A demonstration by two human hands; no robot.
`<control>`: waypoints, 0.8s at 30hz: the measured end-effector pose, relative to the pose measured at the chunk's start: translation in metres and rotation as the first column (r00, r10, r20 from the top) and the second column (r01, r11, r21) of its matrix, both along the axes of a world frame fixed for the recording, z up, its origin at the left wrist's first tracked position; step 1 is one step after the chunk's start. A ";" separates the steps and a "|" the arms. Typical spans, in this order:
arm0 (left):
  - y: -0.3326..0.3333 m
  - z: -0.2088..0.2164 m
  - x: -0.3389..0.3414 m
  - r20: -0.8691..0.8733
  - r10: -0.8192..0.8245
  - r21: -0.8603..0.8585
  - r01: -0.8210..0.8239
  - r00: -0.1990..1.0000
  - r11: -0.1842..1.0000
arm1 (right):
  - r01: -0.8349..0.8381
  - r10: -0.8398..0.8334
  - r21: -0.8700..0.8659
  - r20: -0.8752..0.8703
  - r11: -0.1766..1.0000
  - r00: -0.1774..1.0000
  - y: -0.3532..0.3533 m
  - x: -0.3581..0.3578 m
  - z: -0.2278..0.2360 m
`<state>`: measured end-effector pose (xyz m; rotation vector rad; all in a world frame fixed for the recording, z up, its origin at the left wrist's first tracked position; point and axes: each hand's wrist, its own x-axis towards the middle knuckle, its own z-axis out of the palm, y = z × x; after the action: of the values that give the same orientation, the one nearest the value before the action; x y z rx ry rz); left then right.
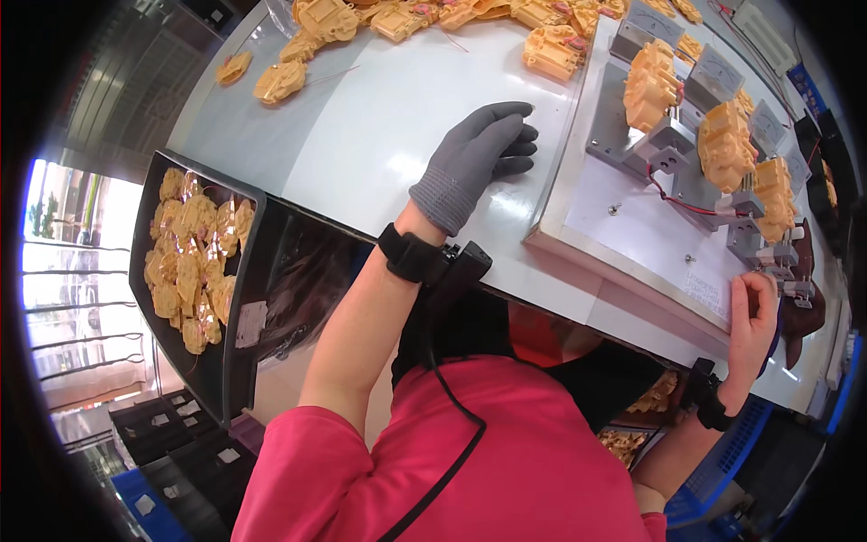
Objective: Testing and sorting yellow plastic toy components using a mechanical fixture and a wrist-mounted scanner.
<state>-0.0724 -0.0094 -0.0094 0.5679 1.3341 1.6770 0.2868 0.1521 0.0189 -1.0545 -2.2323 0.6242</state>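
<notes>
My left hand (483, 154), in a grey knit glove, is over the white tabletop (379, 135), its fingers loosely bent and apart, with nothing in them. To its right stands a white test board (623, 212) carrying metal fixtures (668, 149). Three orange plastic housings (725, 146) sit in a row on these fixtures. My bare right hand (754, 316) is at the board's near right corner, beside the metal clamp (781, 257) of the last fixture. Its thumb and fingers are curled in; whatever lies between them is hidden.
Several more orange housings (397, 20) lie along the table's far edge, one (553, 51) close to the board. A black crate (253, 316) with bagged housings (194, 244) stands at the left. Red and black wires (677, 203) run between fixtures. A blue basket (722, 461) is at lower right.
</notes>
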 end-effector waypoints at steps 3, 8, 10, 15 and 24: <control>-0.001 -0.005 -0.003 -0.002 -0.025 0.019 0.025 1.000 1.000 | 0.021 -0.021 -0.032 -0.010 0.999 1.000 0.002 0.002 -0.003; -0.002 -0.008 -0.005 0.030 -0.039 0.048 0.037 0.999 0.998 | -0.014 0.011 0.117 0.022 0.993 1.000 0.000 -0.001 -0.003; -0.003 -0.009 -0.006 0.052 -0.039 0.072 0.035 0.998 0.997 | -0.005 0.003 0.128 0.020 0.992 1.000 -0.001 -0.002 -0.002; -0.005 -0.003 -0.006 0.155 0.000 0.075 -0.012 0.988 0.997 | 0.030 -0.034 0.139 0.023 0.990 0.999 -0.005 -0.006 0.000; -0.006 -0.018 -0.022 0.355 -0.073 0.194 0.003 0.932 0.981 | 0.029 -0.030 0.159 0.004 0.987 1.000 -0.008 -0.014 0.002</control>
<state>-0.0947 -0.0152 -0.0273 0.3666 0.8985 1.7862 0.2730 0.1441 0.0210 -1.0078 -2.2265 0.4233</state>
